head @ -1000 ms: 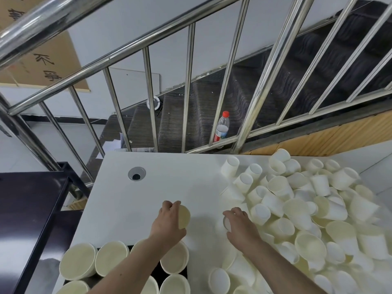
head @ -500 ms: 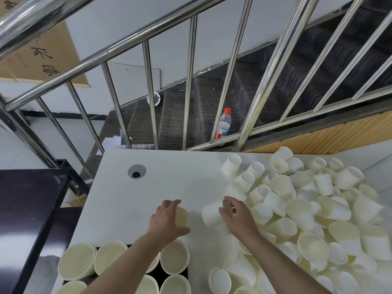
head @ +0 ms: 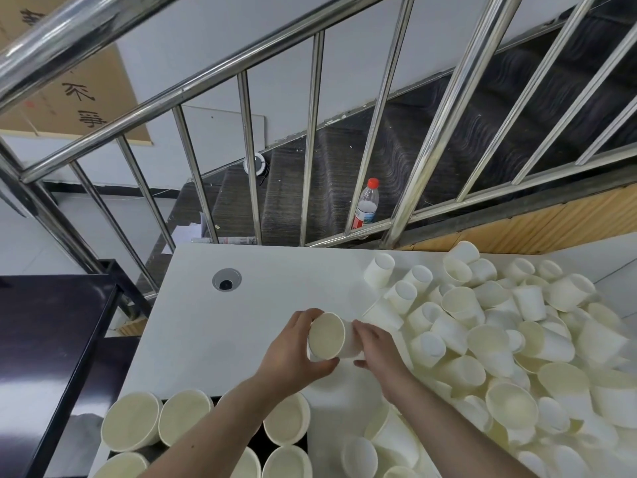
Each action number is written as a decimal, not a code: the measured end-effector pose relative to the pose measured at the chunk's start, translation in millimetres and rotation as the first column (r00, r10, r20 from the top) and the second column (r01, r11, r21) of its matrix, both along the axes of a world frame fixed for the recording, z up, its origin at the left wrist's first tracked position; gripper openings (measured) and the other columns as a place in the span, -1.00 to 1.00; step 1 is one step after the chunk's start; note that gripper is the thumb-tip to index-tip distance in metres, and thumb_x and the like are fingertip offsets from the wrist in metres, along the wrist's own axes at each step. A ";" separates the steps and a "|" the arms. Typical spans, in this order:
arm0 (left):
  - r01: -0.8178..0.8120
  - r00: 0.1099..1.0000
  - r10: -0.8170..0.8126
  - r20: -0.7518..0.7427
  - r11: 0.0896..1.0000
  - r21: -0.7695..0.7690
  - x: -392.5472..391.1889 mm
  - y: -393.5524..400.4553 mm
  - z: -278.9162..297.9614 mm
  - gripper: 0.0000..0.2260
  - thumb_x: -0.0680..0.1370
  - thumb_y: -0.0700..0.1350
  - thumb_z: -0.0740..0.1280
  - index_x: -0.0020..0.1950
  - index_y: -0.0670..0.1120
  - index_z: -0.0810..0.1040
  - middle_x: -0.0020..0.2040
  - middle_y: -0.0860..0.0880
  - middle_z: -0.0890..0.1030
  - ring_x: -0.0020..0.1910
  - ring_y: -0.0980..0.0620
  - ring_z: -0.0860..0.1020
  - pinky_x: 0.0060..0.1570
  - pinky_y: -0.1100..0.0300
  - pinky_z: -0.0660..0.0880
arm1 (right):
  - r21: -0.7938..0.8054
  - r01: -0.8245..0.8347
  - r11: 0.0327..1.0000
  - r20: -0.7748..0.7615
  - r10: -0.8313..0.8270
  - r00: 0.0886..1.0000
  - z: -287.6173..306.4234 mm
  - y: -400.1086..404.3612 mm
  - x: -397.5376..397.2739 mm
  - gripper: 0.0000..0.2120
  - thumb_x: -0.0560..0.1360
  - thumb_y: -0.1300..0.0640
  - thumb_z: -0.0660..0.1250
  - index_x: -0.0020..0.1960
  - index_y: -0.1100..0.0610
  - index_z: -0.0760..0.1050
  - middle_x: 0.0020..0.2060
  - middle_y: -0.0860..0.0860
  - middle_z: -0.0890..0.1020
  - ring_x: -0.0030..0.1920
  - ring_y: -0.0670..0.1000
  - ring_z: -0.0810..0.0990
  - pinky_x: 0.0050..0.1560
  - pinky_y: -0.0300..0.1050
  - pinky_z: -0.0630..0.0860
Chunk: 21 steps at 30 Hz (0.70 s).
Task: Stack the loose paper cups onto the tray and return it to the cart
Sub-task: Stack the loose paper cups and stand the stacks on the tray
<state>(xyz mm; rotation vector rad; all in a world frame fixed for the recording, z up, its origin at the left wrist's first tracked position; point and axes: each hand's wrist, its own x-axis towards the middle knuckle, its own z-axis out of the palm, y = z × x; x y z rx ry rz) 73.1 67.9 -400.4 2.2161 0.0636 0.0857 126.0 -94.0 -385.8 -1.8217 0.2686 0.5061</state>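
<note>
My left hand [head: 293, 353] and my right hand [head: 379, 350] meet over the white table [head: 241, 322], and together they hold white paper cups [head: 329, 336] lying sideways with the open mouth toward me. The left hand grips the rim end and the right hand grips the base end. A big heap of loose paper cups [head: 499, 343] covers the table's right half. At the near left edge a dark tray [head: 256, 443] carries several upright cup stacks [head: 132, 420], partly hidden by my left forearm.
A black cart surface [head: 44, 339] stands to the left of the table. A cable hole [head: 226, 279] sits in the table's far left part. A steel stair railing [head: 310, 139] runs behind the table, with a plastic bottle [head: 367, 203] on the stairs beyond it.
My right hand has lifted a cup from the heap's edge and moved left to my left hand. Both hands have come together on the cups above the table.
</note>
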 end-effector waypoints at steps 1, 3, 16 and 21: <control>-0.005 1.000 0.006 -0.008 0.999 0.037 0.7 -0.3 0.0 -0.42 0.30 0.05 0.48 0.25 0.13 0.34 0.13 0.22 0.41 0.04 0.22 0.46 -0.06 0.33 0.45 | -0.102 -0.033 0.994 0.177 0.051 0.983 -2.9 -0.9 -2.7 -0.79 0.60 0.04 0.22 -0.07 0.10 0.58 -0.07 0.01 0.62 0.06 0.02 0.56 0.12 0.02 0.54; -0.004 0.999 0.008 -0.032 0.992 0.126 3.0 -1.1 -0.1 -0.41 0.31 0.05 0.47 0.28 0.09 0.33 0.15 0.17 0.41 0.08 0.14 0.47 -0.04 0.21 0.48 | -0.251 -0.062 0.966 0.477 0.180 0.860 -6.6 -3.9 -7.4 -0.84 0.58 0.02 0.25 -0.04 0.00 0.60 -0.02 -0.16 0.58 0.09 -0.16 0.51 0.11 -0.23 0.46; 0.110 0.978 -0.028 -0.208 0.913 0.392 8.0 7.8 -16.0 -0.30 0.42 0.15 0.39 0.49 0.09 0.19 0.37 0.06 0.32 0.39 0.01 0.21 0.29 0.16 0.27 | -0.428 -0.244 0.870 0.156 0.337 0.929 -28.7 -0.5 1.6 -0.66 0.53 0.26 0.20 0.26 0.08 0.49 0.02 -0.10 0.54 -0.09 0.02 0.65 -0.19 -0.24 0.52; 0.128 0.938 0.038 -0.345 0.887 0.445 8.9 19.9 -24.5 -0.32 0.42 0.15 0.39 0.48 0.10 0.21 0.46 0.02 0.21 0.49 -0.05 0.02 0.39 0.05 0.14 | -0.507 -0.277 0.817 0.043 0.345 0.938 -43.2 -7.7 6.2 -0.65 0.48 0.29 0.16 0.21 0.10 0.51 0.03 -0.02 0.58 -0.04 0.08 0.63 0.01 0.01 0.60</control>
